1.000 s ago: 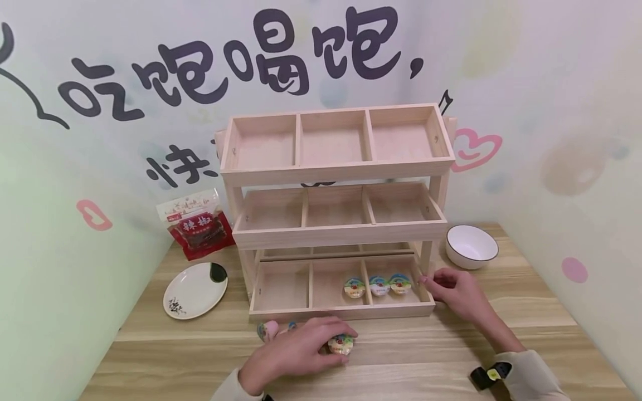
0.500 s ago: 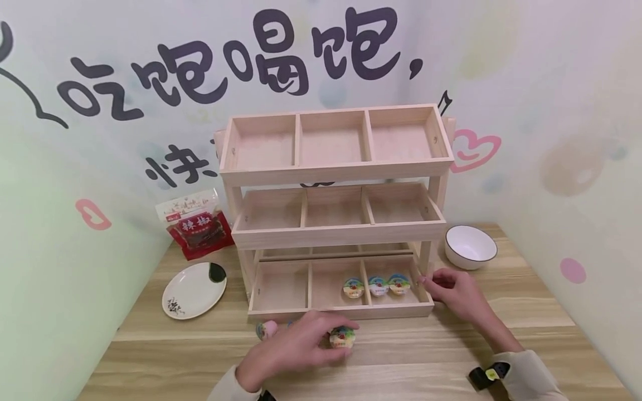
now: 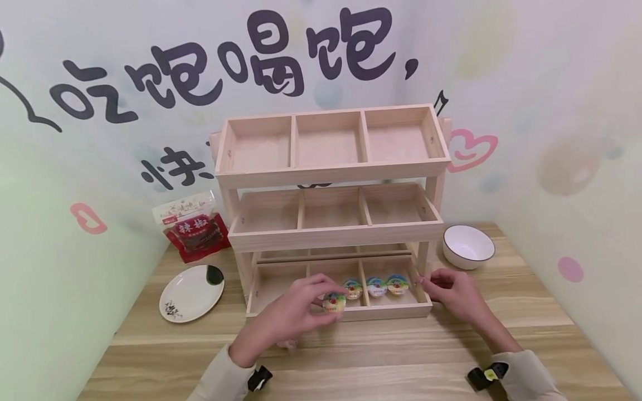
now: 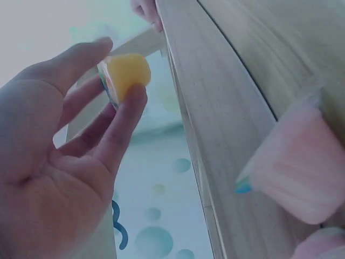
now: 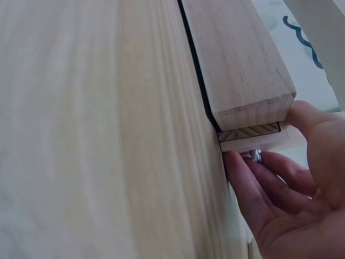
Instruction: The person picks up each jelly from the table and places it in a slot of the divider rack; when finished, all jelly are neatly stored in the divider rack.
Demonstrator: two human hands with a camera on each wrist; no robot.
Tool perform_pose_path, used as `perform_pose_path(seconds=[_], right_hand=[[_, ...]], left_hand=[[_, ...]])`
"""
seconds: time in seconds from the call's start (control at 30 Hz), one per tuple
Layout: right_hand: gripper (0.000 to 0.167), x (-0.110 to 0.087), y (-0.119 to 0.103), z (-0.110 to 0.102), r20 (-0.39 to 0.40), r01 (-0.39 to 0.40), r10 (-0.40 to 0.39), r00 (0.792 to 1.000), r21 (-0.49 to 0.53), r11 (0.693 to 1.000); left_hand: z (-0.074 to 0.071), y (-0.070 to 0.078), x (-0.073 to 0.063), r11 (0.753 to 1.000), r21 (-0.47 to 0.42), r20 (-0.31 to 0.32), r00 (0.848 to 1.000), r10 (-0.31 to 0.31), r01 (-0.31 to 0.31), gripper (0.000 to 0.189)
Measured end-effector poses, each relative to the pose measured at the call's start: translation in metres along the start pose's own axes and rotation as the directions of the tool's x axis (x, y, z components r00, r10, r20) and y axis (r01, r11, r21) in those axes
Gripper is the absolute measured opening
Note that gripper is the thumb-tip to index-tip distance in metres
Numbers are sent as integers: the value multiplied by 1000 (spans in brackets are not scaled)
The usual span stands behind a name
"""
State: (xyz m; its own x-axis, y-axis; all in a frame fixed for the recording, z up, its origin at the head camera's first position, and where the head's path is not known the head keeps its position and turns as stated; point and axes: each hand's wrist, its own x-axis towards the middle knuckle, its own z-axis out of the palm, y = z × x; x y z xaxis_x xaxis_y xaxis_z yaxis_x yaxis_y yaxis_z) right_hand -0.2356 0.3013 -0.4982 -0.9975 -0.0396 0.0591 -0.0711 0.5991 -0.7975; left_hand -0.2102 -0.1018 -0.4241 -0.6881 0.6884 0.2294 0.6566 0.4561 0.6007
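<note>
Jelly cups: one yellow jelly cup (image 3: pixel 334 303), pinched by the left hand (image 3: pixel 293 309), was at the front of the bottom tray (image 3: pixel 396 311)'s middle compartment (half a second earlier, it sat lower, nearer the tabletop (image 3: pixel 401 359)). Three lidded cups (image 3: pixel 397 285) lay inside: one middle, two right. Pink cups (image 4: pixel 302 167): two, one cut off by the left wrist view's edge; the head view mostly hid them. Three-tier wooden rack (image 3: pixel 331 236): one; the right hand (image 3: pixel 455 291) gripped the bottom tray's right end. One plate (image 3: pixel 190 295), one bowl (image 3: pixel 468 245), one bag (image 3: pixel 193 228).
</note>
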Motion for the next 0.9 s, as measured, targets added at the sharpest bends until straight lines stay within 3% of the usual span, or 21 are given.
perform_pose_path(seconds=[0.27,0.6,0.9], right_hand=[[39,0,1,1,-1,-9,9,1000,-10,1000],[38,-1,-1,0,-7,-8,8,1000,-1,1000],[37,1,-1,0,-10,-2,2,1000,-4,1000]], left_hand=[[2,-8,12,994,75,-43,996,-79,82,43],[6,-23,26,979,116,-32,986,-165,168,41],[12,-28,32,944,217,-18,968,-250,248,34]])
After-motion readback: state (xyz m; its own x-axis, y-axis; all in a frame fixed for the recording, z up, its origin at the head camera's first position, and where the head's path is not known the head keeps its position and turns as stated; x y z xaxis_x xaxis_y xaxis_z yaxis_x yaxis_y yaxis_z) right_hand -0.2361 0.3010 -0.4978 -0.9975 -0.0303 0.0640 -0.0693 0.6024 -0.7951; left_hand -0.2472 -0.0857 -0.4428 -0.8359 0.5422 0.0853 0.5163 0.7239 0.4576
